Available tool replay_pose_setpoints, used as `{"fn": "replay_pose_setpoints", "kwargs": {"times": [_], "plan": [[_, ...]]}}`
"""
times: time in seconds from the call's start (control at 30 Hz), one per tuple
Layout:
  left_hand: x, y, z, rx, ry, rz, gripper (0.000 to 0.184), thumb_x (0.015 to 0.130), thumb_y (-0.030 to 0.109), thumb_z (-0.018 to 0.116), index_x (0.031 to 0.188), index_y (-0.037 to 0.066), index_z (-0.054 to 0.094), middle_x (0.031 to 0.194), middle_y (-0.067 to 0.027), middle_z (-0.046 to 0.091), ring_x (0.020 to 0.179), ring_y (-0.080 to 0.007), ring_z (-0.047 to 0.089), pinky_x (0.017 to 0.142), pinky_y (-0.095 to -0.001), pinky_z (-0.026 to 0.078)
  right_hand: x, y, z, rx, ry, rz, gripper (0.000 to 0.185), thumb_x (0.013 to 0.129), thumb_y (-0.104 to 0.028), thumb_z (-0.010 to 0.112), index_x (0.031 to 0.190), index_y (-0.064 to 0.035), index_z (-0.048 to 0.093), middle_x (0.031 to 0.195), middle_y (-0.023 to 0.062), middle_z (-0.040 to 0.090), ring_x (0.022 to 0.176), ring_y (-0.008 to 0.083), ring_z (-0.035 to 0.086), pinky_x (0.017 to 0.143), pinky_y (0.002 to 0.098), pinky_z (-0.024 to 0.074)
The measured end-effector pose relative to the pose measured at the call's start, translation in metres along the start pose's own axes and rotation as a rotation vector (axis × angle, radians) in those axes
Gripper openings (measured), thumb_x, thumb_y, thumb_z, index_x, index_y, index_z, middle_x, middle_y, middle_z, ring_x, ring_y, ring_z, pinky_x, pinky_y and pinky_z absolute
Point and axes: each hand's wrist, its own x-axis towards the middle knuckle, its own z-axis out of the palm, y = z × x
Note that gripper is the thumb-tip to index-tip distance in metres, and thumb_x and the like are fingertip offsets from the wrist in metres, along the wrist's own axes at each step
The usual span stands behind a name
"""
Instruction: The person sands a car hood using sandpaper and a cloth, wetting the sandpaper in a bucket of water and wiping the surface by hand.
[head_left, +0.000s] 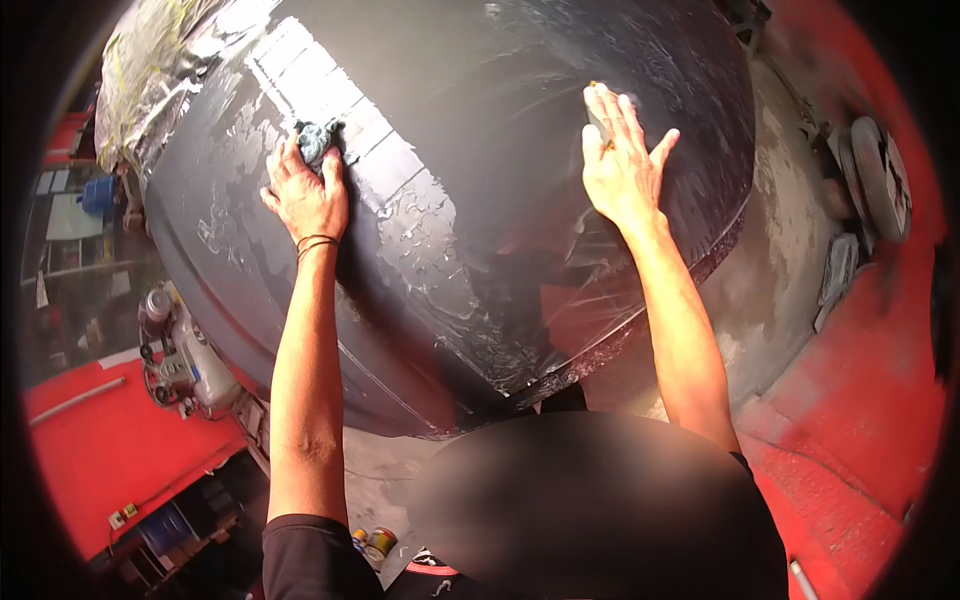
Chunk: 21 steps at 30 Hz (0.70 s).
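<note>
A dark, wet car hood (pixel 460 130) fills the upper middle of the view. My left hand (pixel 308 200) rests on its left part, fingers curled around a crumpled blue-green cloth (pixel 318 140). Farther right, my right hand (pixel 625 170) lies nearly flat against the hood. Between its thumb and fingers shows a thin grey pad (pixel 597 122), pressed to the surface and mostly covered by the hand; its exact kind is hidden. Water streaks and whitish smears mark the paint around both hands.
Crumpled plastic sheeting (pixel 150 80) covers part of the car at upper left. A compressor-like machine (pixel 195 360) stands at left near a red surface (pixel 130 430). Small cans (pixel 378 545) sit on the floor below. A wheel-like round object (pixel 880 180) leans at right.
</note>
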Motion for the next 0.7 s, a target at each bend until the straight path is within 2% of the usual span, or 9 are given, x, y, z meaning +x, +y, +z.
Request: {"fn": "replay_pose_setpoints", "kwargs": {"times": [0.07,0.1,0.17,0.2,0.3,0.4,0.5,0.63,0.7], "plan": [[0.001,0.003,0.0,0.006,0.002,-0.005,0.07,0.104,0.053,0.067,0.162,0.018,0.047,0.165,-0.0085,0.05,0.159,-0.0283,0.041,0.129,-0.0698,0.017,-0.012,-0.032,0.018,-0.009,0.095,0.018,0.053,0.113,-0.033,0.045,0.164,-0.0187,0.051,0.176,0.0031,0.041,0.165,0.0321,0.032,0.125,0.0847,0.0117],[0.0,0.004,-0.002,-0.002,0.001,-0.006,0.07,0.104,0.052,0.067,0.162,0.018,0.047,0.165,-0.0086,0.05,0.159,-0.0283,0.041,0.129,-0.0696,0.017,-0.026,-0.065,0.009,-0.056,-0.01,-0.105,0.056,0.113,-0.035,0.046,0.165,-0.0151,0.05,0.176,0.0064,0.041,0.165,0.0353,0.029,0.124,0.0851,0.0119],[0.0,0.003,-0.003,-0.013,0.004,-0.003,0.069,0.104,0.052,0.068,0.161,0.019,0.048,0.165,-0.0091,0.05,0.159,-0.0285,0.041,0.13,-0.0686,0.017,-0.072,-0.126,0.017,0.14,-0.141,-0.321,0.058,0.109,-0.037,0.055,0.165,-0.0199,0.052,0.177,0.0046,0.04,0.165,0.0367,0.03,0.125,0.0839,0.0115],[-0.003,0.004,-0.004,-0.013,-0.005,-0.01,0.069,0.104,0.052,0.068,0.161,0.019,0.048,0.166,-0.0091,0.05,0.159,-0.0286,0.041,0.13,-0.0684,0.017,-0.084,-0.14,0.017,0.264,-0.199,-0.386,0.056,0.11,-0.035,0.054,0.164,-0.0224,0.053,0.177,-0.0002,0.041,0.166,0.0308,0.031,0.126,0.0831,0.0095],[0.0,0.005,-0.006,-0.01,0.0,0.002,0.068,0.103,0.051,0.068,0.161,0.019,0.048,0.165,-0.0094,0.05,0.158,-0.0292,0.043,0.13,-0.0673,0.018,-0.05,-0.099,0.009,0.061,-0.176,-0.5,0.054,0.113,-0.035,0.046,0.167,-0.0306,0.048,0.175,-0.0102,0.043,0.164,0.0172,0.035,0.13,0.0804,0.0047],[0.0,0.006,-0.005,0.0,-0.001,-0.011,0.069,0.103,0.051,0.068,0.161,0.02,0.048,0.166,-0.0096,0.049,0.159,-0.0297,0.042,0.13,-0.0675,0.018,0.002,-0.067,0.007,0.07,-0.108,-0.386,0.056,0.112,-0.031,0.048,0.168,-0.0269,0.047,0.177,-0.0048,0.041,0.165,0.0245,0.033,0.126,0.0835,0.0096],[-0.001,0.006,-0.004,-0.005,-0.011,-0.026,0.068,0.103,0.051,0.067,0.161,0.02,0.047,0.167,-0.0119,0.047,0.16,-0.0315,0.04,0.13,-0.0706,0.017,-0.005,-0.121,0.031,0.044,-0.018,-0.208,0.06,0.112,-0.035,0.048,0.168,-0.0158,0.045,0.178,0.0056,0.038,0.166,0.0358,0.029,0.124,0.0848,0.014],[0.001,0.004,-0.008,-0.019,-0.035,-0.011,0.069,0.103,0.05,0.066,0.162,0.019,0.047,0.168,-0.0131,0.046,0.161,-0.0322,0.038,0.13,-0.0712,0.017,0.01,-0.12,0.039,0.067,-0.125,-0.567,0.055,0.113,-0.034,0.045,0.167,-0.0233,0.047,0.176,-0.0014,0.042,0.165,0.0254,0.033,0.128,0.0821,0.0104],[0.0,0.006,-0.007,-0.015,-0.017,-0.012,0.066,0.105,0.048,0.066,0.161,0.02,0.047,0.167,-0.0095,0.048,0.16,-0.03,0.04,0.13,-0.0685,0.018,0.049,-0.089,0.039,-0.006,-0.078,-0.46,0.056,0.114,-0.034,0.039,0.168,-0.0242,0.045,0.177,-0.0032,0.04,0.166,0.0243,0.03,0.128,0.0824,0.0086]]}}
